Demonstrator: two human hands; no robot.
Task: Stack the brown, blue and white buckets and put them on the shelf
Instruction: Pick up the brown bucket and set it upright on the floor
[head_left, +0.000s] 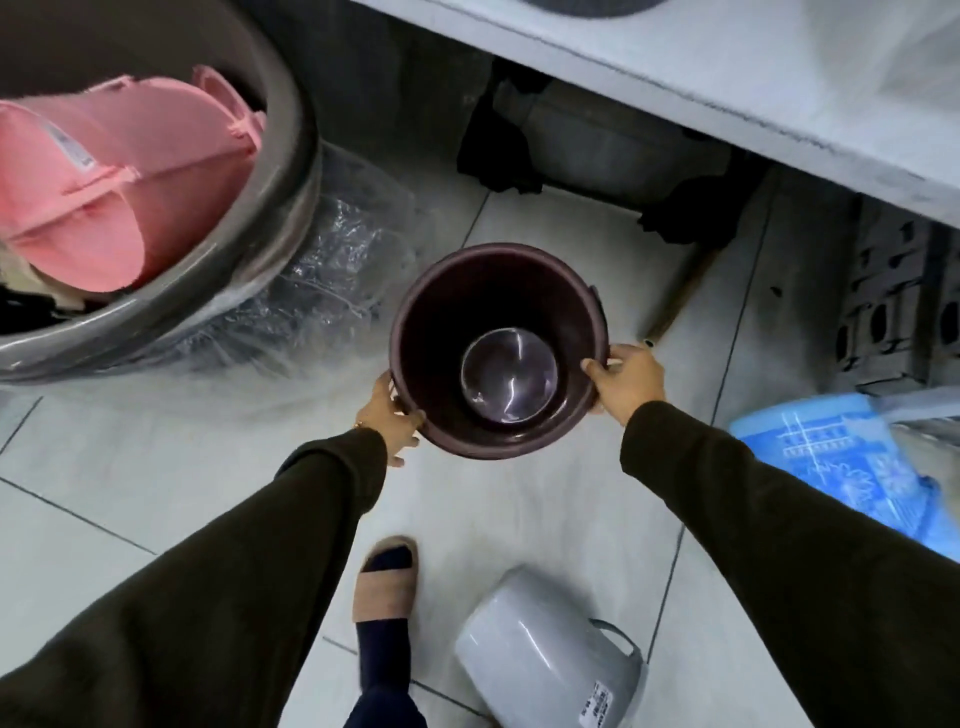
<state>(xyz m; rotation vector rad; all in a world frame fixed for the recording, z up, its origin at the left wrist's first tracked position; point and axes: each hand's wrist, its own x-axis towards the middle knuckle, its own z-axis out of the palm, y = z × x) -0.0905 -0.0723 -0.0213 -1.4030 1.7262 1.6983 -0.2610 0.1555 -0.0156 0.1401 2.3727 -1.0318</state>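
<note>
A: Two hands grip one round dark-brown plastic bucket (497, 351), seen from above, mouth up and empty. The left hand (390, 418) curls around the near-left rim; the right hand (626, 382) clamps the right rim, thumb inside, fingers outside.

B: Where are the other buckets?

A: One round white plastic bucket (550, 660) lies on its side on the pale tiled floor (156, 467), near the person's sandalled foot (387, 582). One light-blue patterned plastic bucket (831, 457), partly in clear wrap, lies at the right edge, half hidden by the right sleeve. Nothing is nested yet.

B: And the shelf?

A: One grey shelf board (701, 78) runs across the top right, above the brown bucket.

B: What could go wrong?

A: Judging from this, the white bucket could roll if nudged by the foot. The loose wrap on the blue one could jam when nesting. Lifting carelessly could knock a rim against the shelf edge.
</note>
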